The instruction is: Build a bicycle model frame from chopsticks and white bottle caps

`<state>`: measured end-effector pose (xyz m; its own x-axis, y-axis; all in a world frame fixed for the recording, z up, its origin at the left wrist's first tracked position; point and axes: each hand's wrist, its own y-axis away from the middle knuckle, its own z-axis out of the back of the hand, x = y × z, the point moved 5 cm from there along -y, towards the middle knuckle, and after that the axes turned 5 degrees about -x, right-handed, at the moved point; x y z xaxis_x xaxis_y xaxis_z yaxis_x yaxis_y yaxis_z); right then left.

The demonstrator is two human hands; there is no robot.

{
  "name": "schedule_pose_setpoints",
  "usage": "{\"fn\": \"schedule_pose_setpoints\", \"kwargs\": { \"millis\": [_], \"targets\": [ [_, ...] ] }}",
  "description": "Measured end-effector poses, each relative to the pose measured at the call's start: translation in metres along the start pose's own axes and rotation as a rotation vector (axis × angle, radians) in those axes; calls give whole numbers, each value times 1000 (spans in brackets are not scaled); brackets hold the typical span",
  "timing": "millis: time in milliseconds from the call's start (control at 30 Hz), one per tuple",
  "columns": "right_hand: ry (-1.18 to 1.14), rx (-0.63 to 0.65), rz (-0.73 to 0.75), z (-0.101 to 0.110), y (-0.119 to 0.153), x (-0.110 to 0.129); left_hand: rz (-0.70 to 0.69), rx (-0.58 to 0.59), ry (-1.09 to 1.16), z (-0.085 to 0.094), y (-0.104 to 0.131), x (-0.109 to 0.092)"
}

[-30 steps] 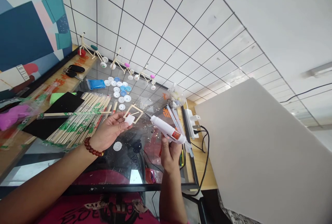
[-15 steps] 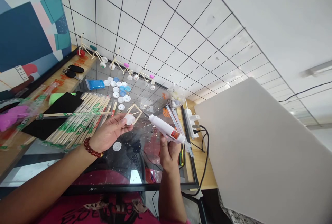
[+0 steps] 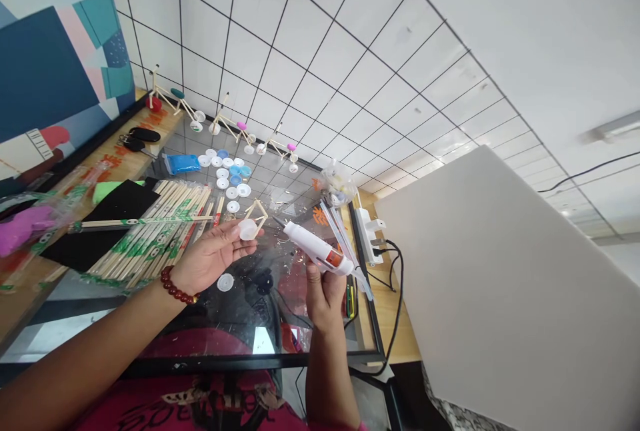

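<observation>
In my left hand (image 3: 215,248) is a small frame of wooden sticks (image 3: 259,211) with a whitish bottle cap (image 3: 247,229) on its near side; thumb and fingers pinch it. My right hand (image 3: 325,291) is wrapped round the handle of a white hot glue gun (image 3: 316,244). The gun's dark nozzle points left toward the stick frame, with a small gap between them. A loose white cap (image 3: 225,282) lies on the glass tabletop below my left hand. Wrapped chopsticks (image 3: 150,234) lie in a heap to the left.
Several white and blue caps (image 3: 233,178) lie beyond my hands. Stick models with cap wheels (image 3: 225,121) stand along the tiled wall. Glue sticks (image 3: 340,231) lie by the right edge, near a power strip (image 3: 370,234) with a black cable. A blue packet (image 3: 181,163) sits at the back left.
The stick frame has tilted slightly in my left hand, turning its cap more toward me. The glue gun has shifted slightly left. Both hands keep their hold.
</observation>
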<state>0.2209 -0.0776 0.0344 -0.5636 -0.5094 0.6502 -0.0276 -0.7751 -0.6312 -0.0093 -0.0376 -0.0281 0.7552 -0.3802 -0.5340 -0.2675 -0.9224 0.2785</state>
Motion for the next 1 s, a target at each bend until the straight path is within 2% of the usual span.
{"fn": "schedule_pose_setpoints", "kwargs": {
  "millis": [133, 333, 500, 700, 1000],
  "targets": [
    [-9, 4, 7, 0, -1, 1, 2, 22, 18, 2, 0, 1],
    [-1, -9, -2, 1, 0, 0, -10, -19, 44, 7, -2, 4],
    [17, 26, -22, 0, 1, -2, -28, -22, 33, 2, -1, 1],
    [85, -15, 17, 2, 3, 1, -58, 8, -7, -2, 0, 0],
    [83, -17, 21, 3, 2, 0, -93, -45, 1, -1, 0, -3]
  ]
}}
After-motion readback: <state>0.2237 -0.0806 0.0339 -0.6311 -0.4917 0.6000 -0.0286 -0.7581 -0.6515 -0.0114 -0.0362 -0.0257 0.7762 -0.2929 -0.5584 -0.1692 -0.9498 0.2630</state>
